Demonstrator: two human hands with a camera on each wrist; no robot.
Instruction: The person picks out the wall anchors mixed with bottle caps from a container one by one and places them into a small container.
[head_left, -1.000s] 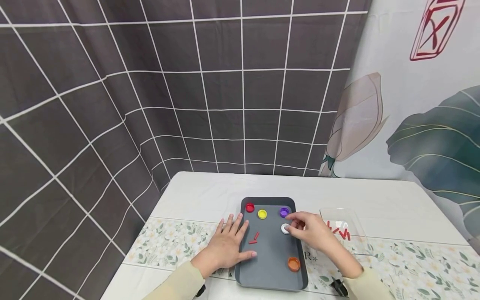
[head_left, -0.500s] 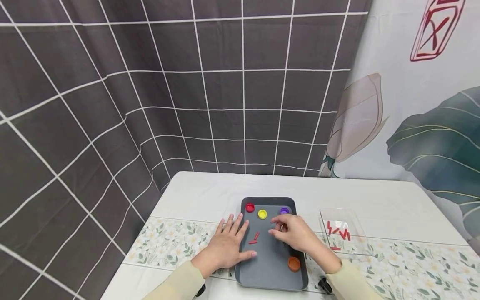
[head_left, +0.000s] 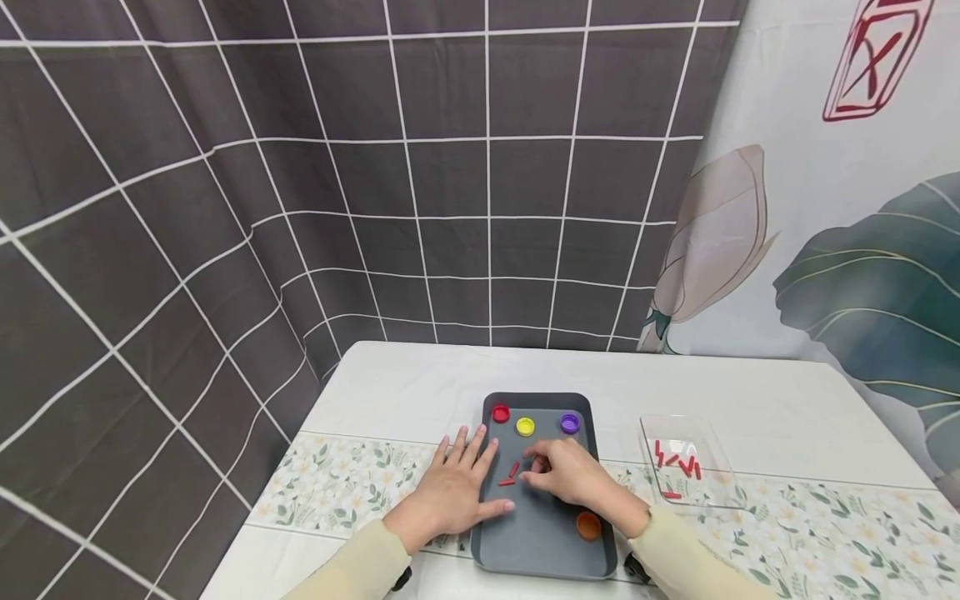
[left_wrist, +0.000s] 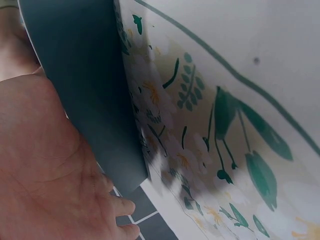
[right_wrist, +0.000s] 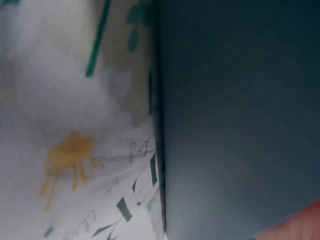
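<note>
In the head view my left hand [head_left: 450,492] lies with its fingers spread over the left edge of a grey tray [head_left: 525,558]. The left wrist view shows the palm against the tray's outer wall. My right hand [head_left: 573,477] hovers inside the tray, palm down, thumb and index finger bent and apart. Its fingertips are just right of two short red sticks, an upper stick [head_left: 513,469] and a lower stick [head_left: 506,482]. No held item shows between them. Round caps lie around: a red cap [head_left: 500,413], yellow cap [head_left: 525,427], purple cap [head_left: 570,423] and orange cap [head_left: 588,526].
Right of the tray stands a clear plastic box [head_left: 720,487] with several red sticks [head_left: 686,467] in it. A white table [head_left: 420,383] with a flowered band carries everything. A dark grid curtain [head_left: 450,183] hangs behind, with a leaf-printed cloth [head_left: 750,333] on the right.
My right hand has moved left across the tray, from the white cap to beside the red sticks. The white cap is now hidden under it. My left hand has stayed put.
</note>
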